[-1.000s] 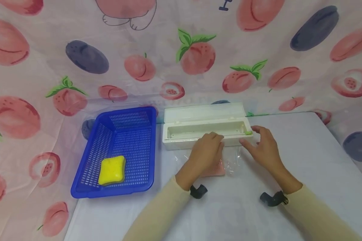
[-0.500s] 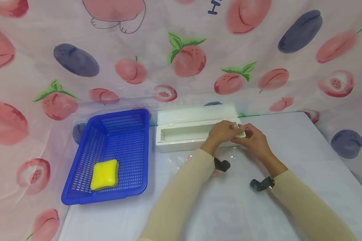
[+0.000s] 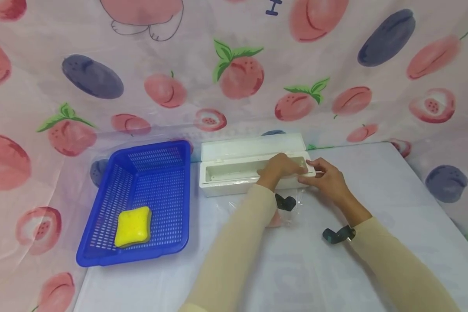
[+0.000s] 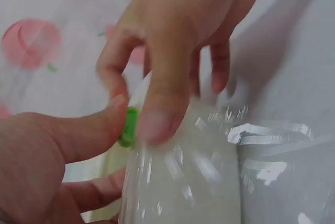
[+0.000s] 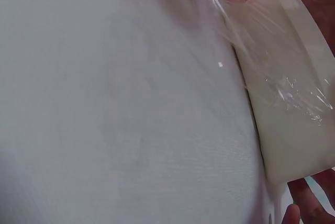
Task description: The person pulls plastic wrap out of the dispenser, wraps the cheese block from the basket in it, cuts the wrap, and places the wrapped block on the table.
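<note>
Fingers of my right hand (image 3: 329,180) pinch the white box (image 3: 232,188) at its right end, those of my left hand (image 3: 281,166) dip inside near the green slider (image 4: 129,127), grip unclear; I'd guess I'm setting the slider, which next calls for a steady box.

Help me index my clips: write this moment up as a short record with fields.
White box: on the table, lid open
Clear film: draped over the box's front
Left hand: partly inside the box's right end, by a green piece
Right hand: gripping that same end
Blue basket: left of the box, holding a yellow sponge-like block
</note>
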Action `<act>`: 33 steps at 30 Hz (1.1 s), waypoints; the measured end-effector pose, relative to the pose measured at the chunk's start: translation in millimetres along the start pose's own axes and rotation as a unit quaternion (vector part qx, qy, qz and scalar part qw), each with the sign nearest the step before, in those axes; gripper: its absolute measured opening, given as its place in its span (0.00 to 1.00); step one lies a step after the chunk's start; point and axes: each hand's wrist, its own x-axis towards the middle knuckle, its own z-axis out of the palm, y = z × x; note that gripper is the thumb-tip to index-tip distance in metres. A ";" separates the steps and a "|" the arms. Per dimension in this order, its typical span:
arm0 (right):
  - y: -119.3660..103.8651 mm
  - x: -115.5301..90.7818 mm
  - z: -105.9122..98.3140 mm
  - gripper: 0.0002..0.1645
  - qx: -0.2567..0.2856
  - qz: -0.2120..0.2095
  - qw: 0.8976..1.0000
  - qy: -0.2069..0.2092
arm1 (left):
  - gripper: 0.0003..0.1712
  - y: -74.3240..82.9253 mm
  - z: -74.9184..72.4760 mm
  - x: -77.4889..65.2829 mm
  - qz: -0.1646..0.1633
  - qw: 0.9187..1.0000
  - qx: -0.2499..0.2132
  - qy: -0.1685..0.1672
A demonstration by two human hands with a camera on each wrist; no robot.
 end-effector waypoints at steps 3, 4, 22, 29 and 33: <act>0.5 1.6 0.3 0.35 0.002 0.003 1.000 0.003 | 0.40 -10.6 -9.0 1.8 -0.009 1.000 0.006 -0.017; 0.0 2.3 1.2 0.35 0.002 0.004 1.000 0.002 | 0.41 -15.8 -13.7 2.0 -0.014 1.000 0.009 -0.026; -4.0 2.1 0.4 0.42 -0.032 0.022 0.999 -0.009 | 0.37 -120.8 -81.3 -37.8 -0.091 0.992 0.057 0.068; -3.5 1.3 -1.1 0.40 -0.043 0.011 0.999 0.003 | 0.39 -134.7 -44.2 -56.0 -0.108 0.950 -0.078 0.282; -4.1 0.7 -2.5 0.40 -0.038 0.009 0.999 -0.006 | 0.46 -145.4 -28.1 -60.2 -0.071 0.926 -0.172 0.330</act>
